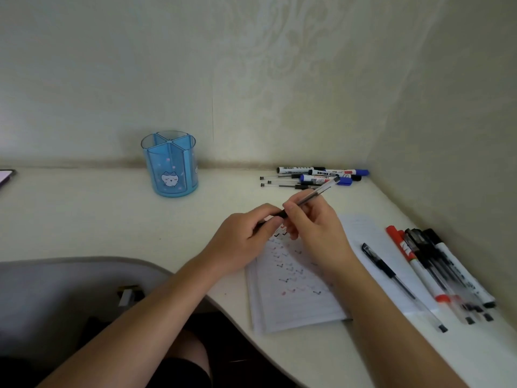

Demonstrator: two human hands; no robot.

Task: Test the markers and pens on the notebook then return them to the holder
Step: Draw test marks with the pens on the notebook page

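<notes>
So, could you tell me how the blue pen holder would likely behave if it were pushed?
The blue holder looks like thin translucent plastic with nothing showing inside, so it is probably light and easily slid. It stands a little taller than wide, so a high push might tip it.

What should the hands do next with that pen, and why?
Probably the left hand should pull the dark end off while the right hand steadies the gel pen. Both hands pinch it above the notebook, its tip is hidden in the left fingers, and the blue holder looks empty, so testing seems unfinished.
</notes>
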